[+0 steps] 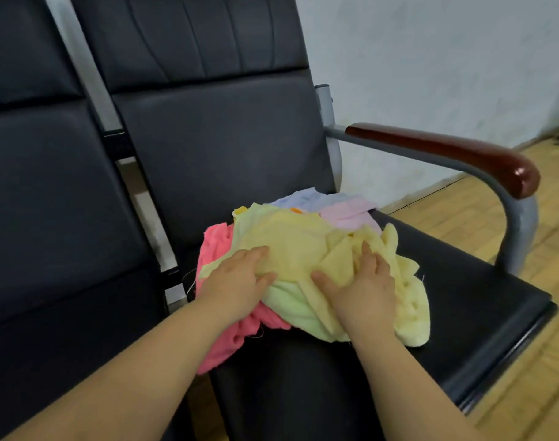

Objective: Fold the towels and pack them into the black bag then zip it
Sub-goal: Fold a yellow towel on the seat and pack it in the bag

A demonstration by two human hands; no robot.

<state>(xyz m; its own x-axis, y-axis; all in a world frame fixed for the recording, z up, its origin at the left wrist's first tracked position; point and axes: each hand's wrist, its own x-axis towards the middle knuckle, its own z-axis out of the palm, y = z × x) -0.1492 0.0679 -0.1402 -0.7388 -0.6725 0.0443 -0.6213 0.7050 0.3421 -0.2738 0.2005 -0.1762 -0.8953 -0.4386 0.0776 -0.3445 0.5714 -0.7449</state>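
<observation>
We see a heap of unfolded towels [306,249] on the black chair seat [462,297]. Our left hand [236,281] and right hand [360,288] rest flat on the yellow towel [290,240], fingers fairly straight; our thumbs may pinch cloth, we cannot tell.

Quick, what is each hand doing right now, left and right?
Left hand: open, fingers flat, pressing on the yellow towel.
Right hand: open, fingers spread, resting on the same yellow towel; nothing gripped.
</observation>
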